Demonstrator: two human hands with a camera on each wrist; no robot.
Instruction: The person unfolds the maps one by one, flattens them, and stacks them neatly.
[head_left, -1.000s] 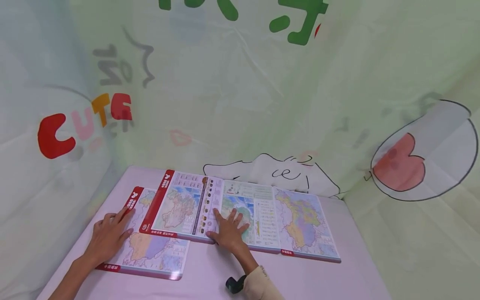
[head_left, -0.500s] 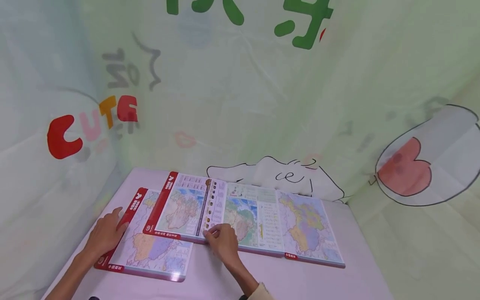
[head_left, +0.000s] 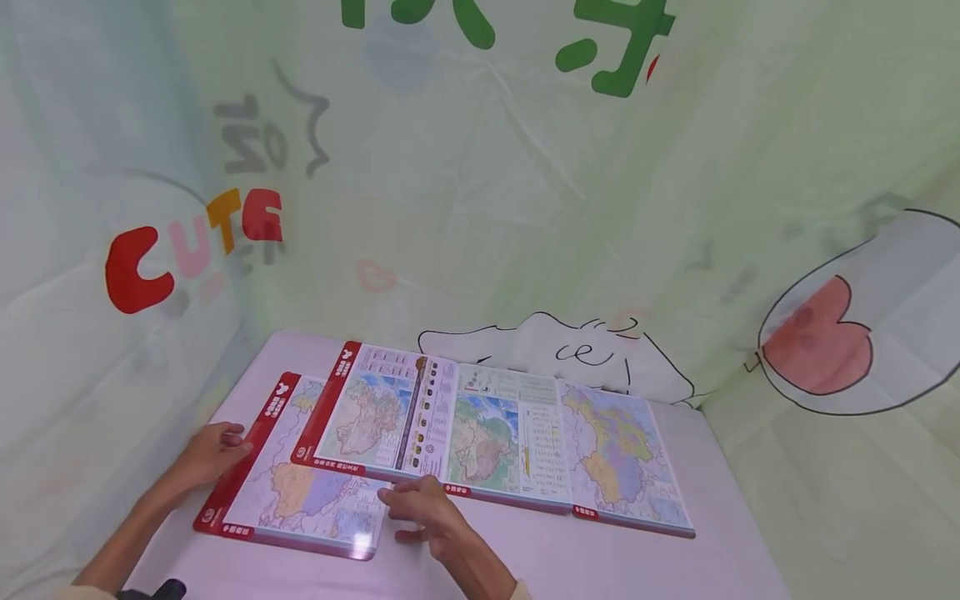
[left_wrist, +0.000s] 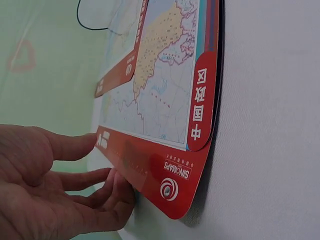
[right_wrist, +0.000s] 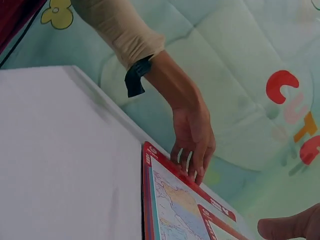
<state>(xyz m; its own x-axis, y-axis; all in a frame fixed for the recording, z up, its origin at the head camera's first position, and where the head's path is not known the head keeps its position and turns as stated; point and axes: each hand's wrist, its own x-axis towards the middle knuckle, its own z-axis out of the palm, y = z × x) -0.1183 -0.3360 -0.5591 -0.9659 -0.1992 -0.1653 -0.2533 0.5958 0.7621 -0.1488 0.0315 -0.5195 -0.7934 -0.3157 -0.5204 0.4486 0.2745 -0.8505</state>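
A map board [head_left: 307, 492] with a red left strip lies at the left of the table. My left hand [head_left: 206, 458] is at that strip, thumb and fingertips touching the board's left edge. In the left wrist view, the thumb [left_wrist: 75, 146] is straight and the other fingers bend loosely along the edge. My right hand [head_left: 431, 512] hovers by the board's lower right side, fingers loosely bent and apart from each other, nothing held. Only a thumb [right_wrist: 287, 225] of it shows in the right wrist view. A second map board [head_left: 367, 417] overlaps the first board's upper right part.
Two more map boards, one with a relief map [head_left: 483, 446] and one with a coloured political map [head_left: 615, 450], continue the row to the right. The pale table [head_left: 585, 558] is bounded behind by a printed cloth curtain [head_left: 480, 208] and at the left by another cloth wall.
My right hand has left the row of boards and moved down and left to the first board's side. My left hand has drawn back from the board's face to its left edge.
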